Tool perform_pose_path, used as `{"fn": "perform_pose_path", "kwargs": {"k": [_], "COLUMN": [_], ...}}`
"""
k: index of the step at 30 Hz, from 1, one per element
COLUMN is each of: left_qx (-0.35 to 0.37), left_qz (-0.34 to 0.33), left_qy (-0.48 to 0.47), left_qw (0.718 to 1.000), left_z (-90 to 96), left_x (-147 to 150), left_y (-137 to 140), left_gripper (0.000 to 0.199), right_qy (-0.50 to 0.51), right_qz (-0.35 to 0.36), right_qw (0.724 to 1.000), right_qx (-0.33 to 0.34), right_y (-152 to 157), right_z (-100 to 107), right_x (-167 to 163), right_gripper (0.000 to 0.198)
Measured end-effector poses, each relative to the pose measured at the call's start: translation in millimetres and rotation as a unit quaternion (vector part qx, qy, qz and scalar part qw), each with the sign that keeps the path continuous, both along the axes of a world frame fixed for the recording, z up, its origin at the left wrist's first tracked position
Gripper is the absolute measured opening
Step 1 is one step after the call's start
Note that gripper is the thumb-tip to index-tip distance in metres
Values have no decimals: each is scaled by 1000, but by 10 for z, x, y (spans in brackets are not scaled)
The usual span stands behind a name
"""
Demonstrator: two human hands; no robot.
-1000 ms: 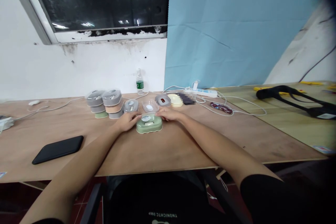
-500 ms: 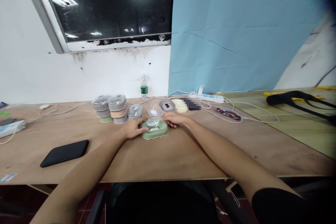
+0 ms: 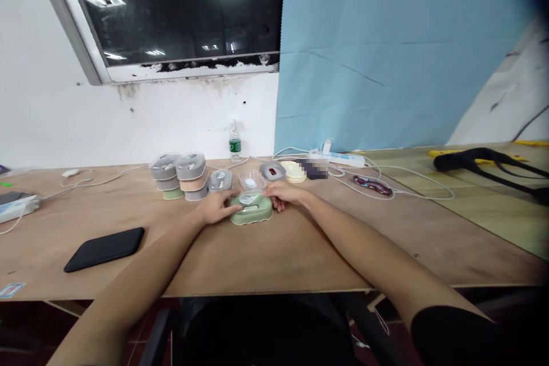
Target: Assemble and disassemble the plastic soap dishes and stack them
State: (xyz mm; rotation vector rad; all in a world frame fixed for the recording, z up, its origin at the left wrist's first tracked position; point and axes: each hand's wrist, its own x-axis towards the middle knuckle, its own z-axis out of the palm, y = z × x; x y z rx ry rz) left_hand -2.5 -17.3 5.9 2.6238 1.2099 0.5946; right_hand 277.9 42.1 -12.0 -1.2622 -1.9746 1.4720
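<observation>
A green lunch box with a clear lid and a round label sits on the table in front of me. A small pale utensil-like piece shows in the lid. My left hand grips the box's left side, thumb along the near side and fingers toward the back. At the far right corner, my right hand pinches the lid's edge, its other fingers curled beside the box. Just behind lies a clear lid. Beside it are a grey container with something reddish inside and a cream container.
Stacked lunch boxes and a single grey one stand to the left. A bottle is by the wall. A black phone-like slab lies at front left. Cables, a power strip and a dark red object are on the right.
The fingers of my right hand have curled in more beside the box. My left hand keeps its hold, and the view has shifted slightly.
</observation>
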Motion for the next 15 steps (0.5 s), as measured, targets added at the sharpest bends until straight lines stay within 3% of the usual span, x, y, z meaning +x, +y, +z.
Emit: {"fn": "perform_pose_path", "kwargs": {"k": [6, 9, 13, 15], "left_qx": [102, 58, 6, 9], "left_qz": [-67, -87, -93, -85], "left_qy": [-22, 2, -2, -8], "left_qw": [992, 995, 996, 996], "left_z": [11, -4, -64, -94], "left_x": [17, 51, 104, 132], "left_y": [-20, -43, -54, -53], "left_gripper": [61, 63, 97, 99], "right_qy": [12, 32, 55, 66], "right_qz": [-49, -78, -98, -108], "right_qw": [997, 994, 991, 990], "right_qx": [54, 71, 72, 68], "right_y": [8, 26, 40, 40], "right_z": [-56, -88, -111, -113], "right_x": [-65, -85, -85, -82], "right_gripper": [51, 57, 58, 58]}}
